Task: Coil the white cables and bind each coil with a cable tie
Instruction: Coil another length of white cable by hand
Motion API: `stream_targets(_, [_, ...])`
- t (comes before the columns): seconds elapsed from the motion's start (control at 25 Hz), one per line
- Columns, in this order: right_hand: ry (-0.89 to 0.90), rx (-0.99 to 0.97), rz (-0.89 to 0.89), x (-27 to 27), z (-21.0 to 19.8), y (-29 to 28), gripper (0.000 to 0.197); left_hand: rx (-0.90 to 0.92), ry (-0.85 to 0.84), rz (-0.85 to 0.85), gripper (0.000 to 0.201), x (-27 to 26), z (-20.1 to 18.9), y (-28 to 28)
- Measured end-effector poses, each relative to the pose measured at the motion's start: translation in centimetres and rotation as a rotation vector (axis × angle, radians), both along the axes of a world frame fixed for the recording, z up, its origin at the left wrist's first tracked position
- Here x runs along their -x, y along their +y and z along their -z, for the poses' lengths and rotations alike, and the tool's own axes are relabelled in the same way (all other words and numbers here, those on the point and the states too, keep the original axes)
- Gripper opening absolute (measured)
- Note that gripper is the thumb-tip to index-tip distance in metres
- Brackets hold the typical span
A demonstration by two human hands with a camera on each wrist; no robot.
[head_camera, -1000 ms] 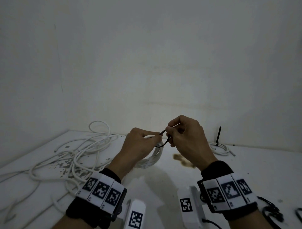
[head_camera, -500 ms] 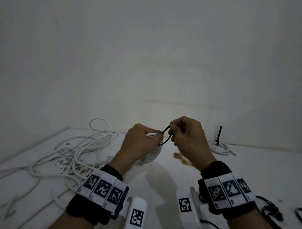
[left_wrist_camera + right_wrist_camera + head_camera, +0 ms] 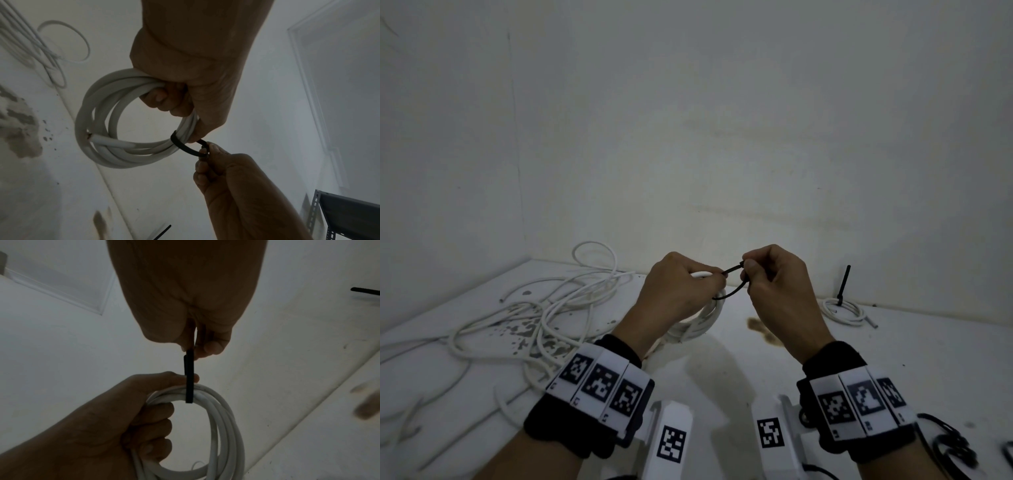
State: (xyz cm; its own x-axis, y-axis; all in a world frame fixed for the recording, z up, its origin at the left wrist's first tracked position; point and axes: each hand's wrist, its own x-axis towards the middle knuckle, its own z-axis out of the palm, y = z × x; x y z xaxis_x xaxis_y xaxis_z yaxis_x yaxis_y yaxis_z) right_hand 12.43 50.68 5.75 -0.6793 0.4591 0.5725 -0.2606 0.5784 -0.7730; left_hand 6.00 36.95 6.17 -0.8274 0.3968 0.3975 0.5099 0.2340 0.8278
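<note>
My left hand (image 3: pixel 681 291) grips a coil of white cable (image 3: pixel 102 128) (image 3: pixel 224 426) (image 3: pixel 705 318), held above the white table (image 3: pixel 722 377). A black cable tie (image 3: pixel 732 284) (image 3: pixel 185 146) (image 3: pixel 189 378) loops round the coil's strands just past my left fingers. My right hand (image 3: pixel 774 284) (image 3: pixel 216 162) pinches both ends of the tie where they meet, a short way right of the coil. How far the tie's tail is threaded through its head is hidden by my fingertips (image 3: pixel 211 347).
A tangle of loose white cables (image 3: pixel 534 318) covers the table's left side. At the back right lies a small bound coil (image 3: pixel 842 308) with a black tie tail (image 3: pixel 844 281) sticking up. A brown stain (image 3: pixel 760 327) marks the table. Black loops (image 3: pixel 955 452) lie at the right edge.
Both hands have risen slightly with the coil. My right hand has drawn the tie's ends a little up and right, away from my left hand.
</note>
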Motion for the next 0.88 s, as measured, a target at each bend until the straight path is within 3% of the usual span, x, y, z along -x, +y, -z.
stream_targets(0.88, [0.004,-0.001,0.013,0.03,0.13,0.06,0.015,0.054,0.017,-0.023,0.016,0.14,0.18,0.34])
